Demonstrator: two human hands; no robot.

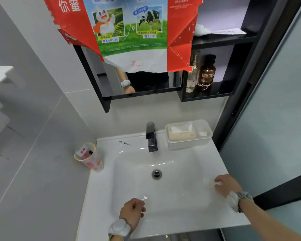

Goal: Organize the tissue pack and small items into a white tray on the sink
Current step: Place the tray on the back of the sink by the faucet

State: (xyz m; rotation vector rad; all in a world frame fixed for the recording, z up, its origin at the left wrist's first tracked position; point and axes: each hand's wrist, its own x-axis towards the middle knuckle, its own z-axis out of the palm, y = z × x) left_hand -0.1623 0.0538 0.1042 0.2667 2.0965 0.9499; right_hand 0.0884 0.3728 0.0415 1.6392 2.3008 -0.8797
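Note:
A white tray (pixel 189 145) stands on the sink's back right corner, beside the faucet. In its left part lies a beige tissue pack (pixel 181 135) with a tissue sticking up; a few small white pieces (pixel 203 133) lie in its right part. My right hand (pixel 228 186) rests on the sink's right rim, fingertips pinched on a small white item (pixel 217 183), which is blurred. My left hand (pixel 131 214) hovers at the basin's front edge with fingers curled and nothing visible in it. Thin small items (pixel 123 143) lie on the back rim, left of the faucet.
A chrome faucet (pixel 151 136) rises at the back centre above the white basin (pixel 163 188) and its drain (pixel 156 174). A printed plastic cup (pixel 89 158) stands on the left corner. Above hangs a mirror cabinet with bottles (pixel 206 73) on a shelf and a paper poster (pixel 129 32).

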